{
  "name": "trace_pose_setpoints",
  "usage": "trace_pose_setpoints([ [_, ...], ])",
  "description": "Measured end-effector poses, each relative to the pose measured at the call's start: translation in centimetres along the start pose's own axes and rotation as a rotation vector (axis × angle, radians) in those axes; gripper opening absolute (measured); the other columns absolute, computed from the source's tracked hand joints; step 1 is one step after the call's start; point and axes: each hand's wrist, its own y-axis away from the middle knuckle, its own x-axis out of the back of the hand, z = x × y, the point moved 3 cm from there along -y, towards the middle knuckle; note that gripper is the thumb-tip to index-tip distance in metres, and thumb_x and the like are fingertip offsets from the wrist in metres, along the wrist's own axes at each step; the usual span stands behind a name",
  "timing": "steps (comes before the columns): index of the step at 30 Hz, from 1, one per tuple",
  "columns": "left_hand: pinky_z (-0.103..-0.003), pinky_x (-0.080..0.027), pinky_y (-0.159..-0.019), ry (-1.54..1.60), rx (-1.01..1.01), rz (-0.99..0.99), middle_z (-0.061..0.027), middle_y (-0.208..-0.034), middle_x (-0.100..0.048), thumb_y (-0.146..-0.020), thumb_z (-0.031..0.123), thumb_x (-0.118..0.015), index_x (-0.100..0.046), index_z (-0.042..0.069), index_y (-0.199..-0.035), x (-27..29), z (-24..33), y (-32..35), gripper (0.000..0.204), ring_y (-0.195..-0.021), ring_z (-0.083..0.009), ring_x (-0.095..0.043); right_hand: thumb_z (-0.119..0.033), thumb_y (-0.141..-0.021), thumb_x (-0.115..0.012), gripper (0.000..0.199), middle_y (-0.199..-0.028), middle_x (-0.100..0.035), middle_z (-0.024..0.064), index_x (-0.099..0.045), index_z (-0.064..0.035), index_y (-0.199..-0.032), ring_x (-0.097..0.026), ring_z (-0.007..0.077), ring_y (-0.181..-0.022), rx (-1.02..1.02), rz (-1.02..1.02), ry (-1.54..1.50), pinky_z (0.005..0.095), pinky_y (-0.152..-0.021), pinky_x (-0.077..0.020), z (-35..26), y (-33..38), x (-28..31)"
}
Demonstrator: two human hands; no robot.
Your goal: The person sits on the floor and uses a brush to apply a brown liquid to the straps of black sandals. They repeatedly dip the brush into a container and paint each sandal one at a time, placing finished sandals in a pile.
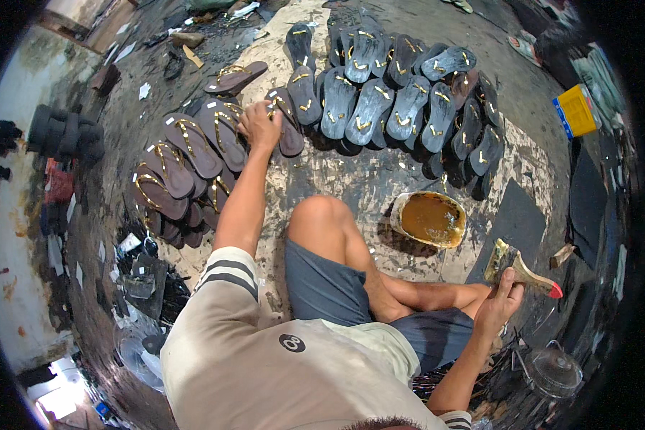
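Observation:
My left hand reaches out ahead, its fingers closed at the strap side of a brown sandal with gold trim. Just left of it lie several finished-looking brown sandals with gold straps, some overlapping. In my right hand is a wide flat brush with a wooden handle and a red tip, its bristles coated with something yellowish. Between the hands, a tub of brown glue-like liquid stands on the floor. Beyond it, dark soles lie in rows, short gold strap pieces showing on them.
A lone brown sandal lies at the far left of the rows. Dark flat sheets are spread on the right, near a yellow and blue box. Stacked black rolls stand by the left wall. Scraps litter the floor around my crossed legs.

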Motion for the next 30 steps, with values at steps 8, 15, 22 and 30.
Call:
trace_pose_setpoints([
  [8, -0.062, -0.03, -0.104, -0.469, -0.016, -0.329, -0.012, -0.139, -0.048, -0.079, 0.038, -0.074, -0.055, 0.026, -0.134, -0.2, -0.4, -0.2, 0.06, -0.133, -0.0439, -0.037, -0.026, -0.098, -0.064, 0.032, -0.095, -0.058, -0.0009, -0.06, 0.0021, -0.113, -0.048, 0.0077, -0.08, 0.122, 0.026, 0.071, 0.0226, -0.071, -0.0402, -0.2, -0.5, -0.9],
  [15, -0.062, -0.045, -0.088, -0.668, -0.364, -0.529, -0.0078, -0.132, -0.057, -0.087, 0.027, -0.06, -0.068, 0.019, -0.116, 1.7, -4.0, 6.7, 0.031, -0.119, -0.0432, -0.051, -0.024, -0.099, -0.063, 0.024, -0.098, -0.059, -0.0026, -0.06, -0.0028, -0.109, -0.051, 0.0054, -0.086, -0.004, 0.057, -0.016, 0.0226, -0.076, -0.0418, -0.3, 0.3, 1.0],
  [22, -0.042, -0.053, -0.087, -0.217, -0.273, -0.936, -0.0197, -0.102, -0.071, -0.085, 0.057, -0.062, -0.075, 0.008, -0.098, 5.2, -3.0, 8.6, 0.052, -0.101, -0.0351, -0.067, -0.035, -0.099, -0.061, 0.037, -0.1, -0.061, 0.0012, -0.061, -0.0009, -0.113, -0.05, 0.0087, -0.088, -0.019, -0.036, 0.161, 0.0249, -0.079, -0.0411, 0.2, 1.0, -0.6],
  [30, -0.044, -0.044, -0.103, 0.121, 0.127, -0.117, -0.0237, -0.132, -0.059, -0.088, 0.035, -0.064, -0.032, 0.001, -0.149, -3.9, -7.6, -1.6, 0.076, -0.119, -0.0404, -0.058, -0.031, -0.099, -0.062, 0.032, -0.098, -0.059, -0.0005, -0.062, -0.0004, -0.11, -0.049, 0.0088, -0.088, 0.022, -0.111, 0.039, 0.0258, -0.08, -0.0411, 0.3, -0.7, -1.1],
])
